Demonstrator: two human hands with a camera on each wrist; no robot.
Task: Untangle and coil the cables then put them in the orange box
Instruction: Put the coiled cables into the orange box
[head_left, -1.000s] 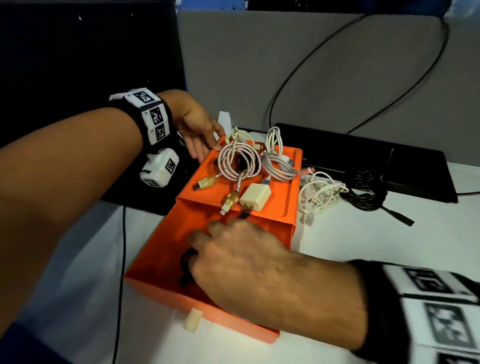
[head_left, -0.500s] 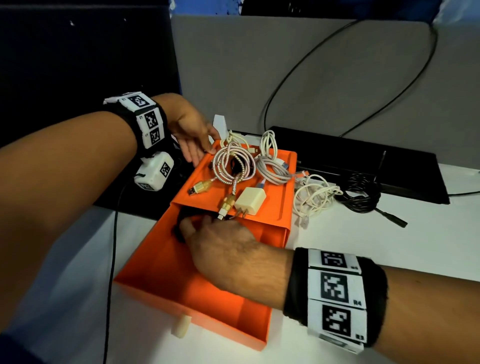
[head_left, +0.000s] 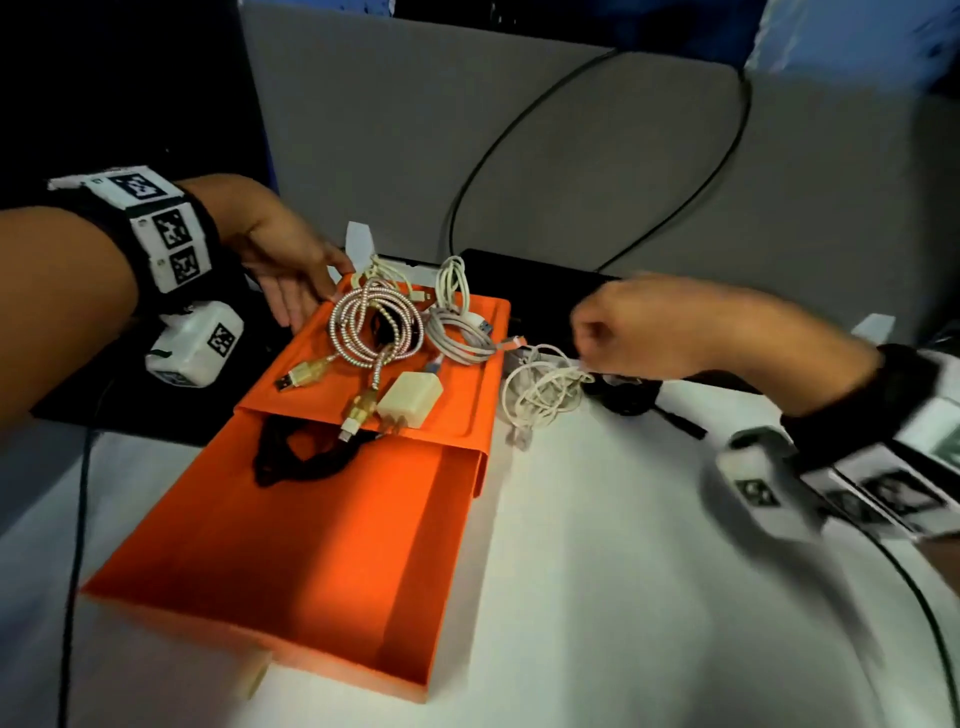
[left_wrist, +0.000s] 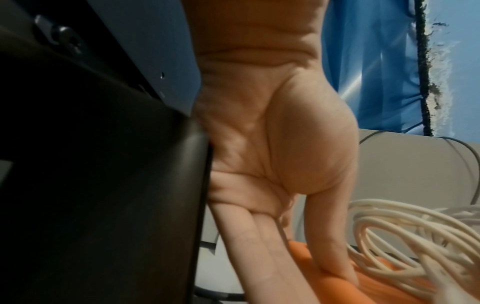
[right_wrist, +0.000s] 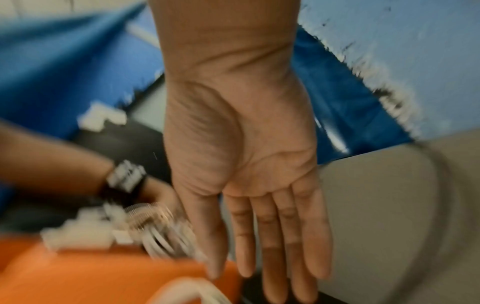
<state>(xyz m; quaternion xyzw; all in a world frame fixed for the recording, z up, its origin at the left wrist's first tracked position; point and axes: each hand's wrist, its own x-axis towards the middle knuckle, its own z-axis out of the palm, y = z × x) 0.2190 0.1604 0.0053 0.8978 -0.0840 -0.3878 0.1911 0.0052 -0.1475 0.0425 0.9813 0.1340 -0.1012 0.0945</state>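
The orange box (head_left: 311, 561) has its drawer pulled out toward me. A coiled black cable (head_left: 301, 457) lies at the drawer's far end. On the box's sleeve (head_left: 306, 364) lie a braided pink cable (head_left: 374, 327), a white cable (head_left: 457, 332) and a white charger (head_left: 410, 397). My left hand (head_left: 296, 280) (left_wrist: 259, 164) rests on the sleeve's far left corner with straight fingers and its thumb on top. My right hand (head_left: 639, 327) (right_wrist: 259, 205) hovers, blurred, over a tangled white cable (head_left: 540, 389) and a black cable (head_left: 628, 397) on the table. Its fingers are straight and hold nothing.
A flat black device (head_left: 519, 275) lies behind the box, against a grey partition (head_left: 571, 182) with a black cord looping over it. A thin black cord (head_left: 78, 519) runs down the table's left side. A small cream block (head_left: 254, 675) sits at the drawer's near corner.
My right hand has left the drawer, where the black cable now lies, and swung right to above the white tangle. My left hand has stayed at the box's corner.
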